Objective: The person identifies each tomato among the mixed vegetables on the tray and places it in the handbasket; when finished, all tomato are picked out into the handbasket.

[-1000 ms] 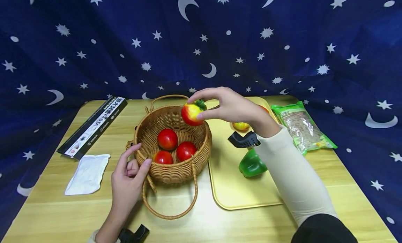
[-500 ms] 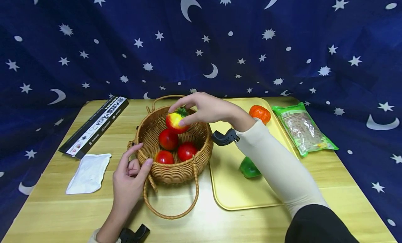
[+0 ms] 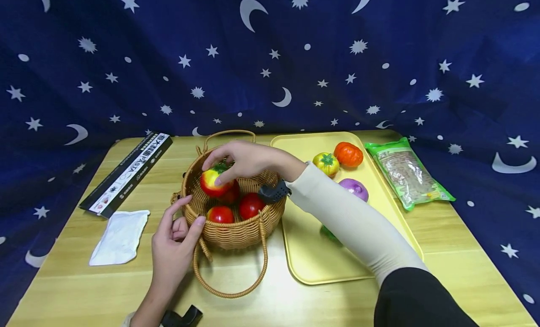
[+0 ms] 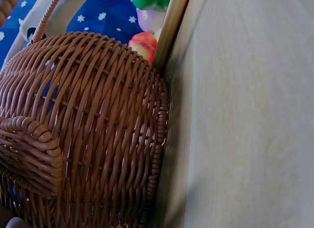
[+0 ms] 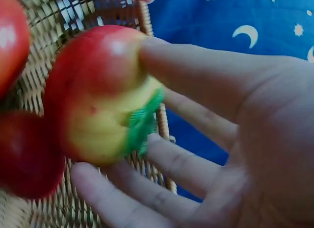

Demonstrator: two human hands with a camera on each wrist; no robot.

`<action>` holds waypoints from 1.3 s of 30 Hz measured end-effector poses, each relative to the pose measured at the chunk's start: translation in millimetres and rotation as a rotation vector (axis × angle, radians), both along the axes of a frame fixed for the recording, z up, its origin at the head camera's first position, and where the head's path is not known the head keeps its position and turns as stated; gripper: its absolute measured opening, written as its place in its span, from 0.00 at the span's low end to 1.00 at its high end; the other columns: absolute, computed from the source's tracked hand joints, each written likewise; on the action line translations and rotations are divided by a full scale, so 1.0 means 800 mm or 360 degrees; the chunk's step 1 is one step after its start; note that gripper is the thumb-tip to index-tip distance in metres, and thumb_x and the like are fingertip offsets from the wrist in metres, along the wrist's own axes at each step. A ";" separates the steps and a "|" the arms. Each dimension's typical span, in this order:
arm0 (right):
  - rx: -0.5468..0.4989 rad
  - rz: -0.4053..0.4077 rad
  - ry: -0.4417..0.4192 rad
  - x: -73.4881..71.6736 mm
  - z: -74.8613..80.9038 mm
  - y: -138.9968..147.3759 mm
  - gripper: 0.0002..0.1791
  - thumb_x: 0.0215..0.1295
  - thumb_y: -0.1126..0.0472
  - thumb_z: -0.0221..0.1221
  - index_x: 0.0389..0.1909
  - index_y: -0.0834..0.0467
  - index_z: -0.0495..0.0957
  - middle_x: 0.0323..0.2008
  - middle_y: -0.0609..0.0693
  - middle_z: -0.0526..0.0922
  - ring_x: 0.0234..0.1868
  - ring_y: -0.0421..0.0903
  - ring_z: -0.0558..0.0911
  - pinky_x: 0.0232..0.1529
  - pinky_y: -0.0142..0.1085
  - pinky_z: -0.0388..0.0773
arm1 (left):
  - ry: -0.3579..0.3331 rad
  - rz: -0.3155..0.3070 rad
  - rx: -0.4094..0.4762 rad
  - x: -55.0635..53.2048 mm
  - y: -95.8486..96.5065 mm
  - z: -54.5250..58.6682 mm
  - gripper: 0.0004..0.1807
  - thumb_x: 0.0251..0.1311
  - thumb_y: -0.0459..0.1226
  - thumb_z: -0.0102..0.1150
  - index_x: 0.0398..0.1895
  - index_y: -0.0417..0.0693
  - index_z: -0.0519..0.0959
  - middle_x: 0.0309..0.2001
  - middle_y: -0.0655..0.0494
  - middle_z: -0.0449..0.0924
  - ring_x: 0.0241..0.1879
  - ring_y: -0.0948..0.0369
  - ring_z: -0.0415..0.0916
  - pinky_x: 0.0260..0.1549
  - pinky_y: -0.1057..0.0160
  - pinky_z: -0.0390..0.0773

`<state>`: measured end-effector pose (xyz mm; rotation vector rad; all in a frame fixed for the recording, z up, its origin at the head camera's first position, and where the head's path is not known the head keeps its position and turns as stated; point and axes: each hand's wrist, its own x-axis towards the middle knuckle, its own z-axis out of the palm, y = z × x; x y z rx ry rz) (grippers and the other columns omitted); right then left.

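A wicker basket [image 3: 236, 235] stands left of centre in the head view, with several red tomatoes [image 3: 251, 205] inside. My right hand [image 3: 249, 160] reaches over its far rim and holds a red-and-yellow tomato with a green leafy top [image 3: 213, 182]. In the right wrist view this tomato [image 5: 93, 95] lies between thumb and fingers, close beside another red one [image 5: 29, 154]. My left hand [image 3: 173, 245] holds the basket's near-left rim with thumb and forefinger. The left wrist view shows mostly the basket's woven side [image 4: 103, 120].
Right of the basket, a yellow tray [image 3: 312, 266] bears a yellow tomato [image 3: 326, 164], an orange pumpkin [image 3: 348, 155], a purple onion [image 3: 354, 188] and a green pepper partly behind my forearm. A green-edged packet [image 3: 409, 172], black pasta box [image 3: 131, 172] and white pouch [image 3: 120, 238] lie around.
My right hand has carried the leafy-topped tomato leftward and down, from above the basket's right rim into its left part. The left hand stays at the rim.
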<state>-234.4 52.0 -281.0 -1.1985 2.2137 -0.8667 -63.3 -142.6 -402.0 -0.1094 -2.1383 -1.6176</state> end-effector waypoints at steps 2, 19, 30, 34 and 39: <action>0.0007 0.0005 -0.0033 0.001 -0.006 -0.006 0.22 0.67 0.55 0.69 0.60 0.54 0.81 0.59 0.44 0.81 0.63 0.40 0.75 0.65 0.35 0.69 | 0.0000 -0.0004 0.0004 0.000 0.000 -0.001 0.30 0.60 0.26 0.70 0.66 0.49 0.77 0.20 0.53 0.52 0.20 0.62 0.52 0.20 0.66 0.55; -0.0120 -0.0005 -0.0236 -0.001 0.001 0.002 0.25 0.68 0.58 0.67 0.64 0.59 0.77 0.62 0.51 0.79 0.62 0.49 0.79 0.63 0.36 0.72 | -0.0003 0.0002 -0.0016 0.000 -0.001 -0.001 0.30 0.60 0.26 0.70 0.66 0.51 0.77 0.20 0.49 0.53 0.21 0.62 0.52 0.21 0.66 0.55; -0.0443 -0.0349 -0.0036 0.022 0.048 0.098 0.20 0.70 0.55 0.66 0.61 0.50 0.80 0.57 0.41 0.82 0.59 0.41 0.80 0.60 0.39 0.75 | -0.0009 0.0027 -0.0011 -0.001 -0.007 -0.005 0.30 0.60 0.25 0.69 0.66 0.49 0.77 0.19 0.52 0.53 0.21 0.62 0.53 0.21 0.66 0.55; -0.0446 -0.0530 -0.0012 0.034 0.038 0.135 0.20 0.69 0.55 0.68 0.60 0.48 0.81 0.56 0.41 0.82 0.60 0.43 0.79 0.61 0.40 0.74 | -0.0004 0.0010 -0.0001 -0.001 -0.006 -0.002 0.30 0.60 0.26 0.69 0.66 0.50 0.77 0.19 0.52 0.53 0.21 0.62 0.52 0.21 0.66 0.55; -0.0417 -0.0843 -0.0087 0.047 0.007 0.188 0.22 0.67 0.52 0.69 0.61 0.46 0.80 0.58 0.42 0.81 0.62 0.46 0.78 0.59 0.42 0.75 | 0.0003 -0.0022 -0.0001 -0.002 -0.004 -0.002 0.29 0.62 0.28 0.69 0.66 0.52 0.76 0.20 0.54 0.53 0.21 0.61 0.52 0.21 0.65 0.56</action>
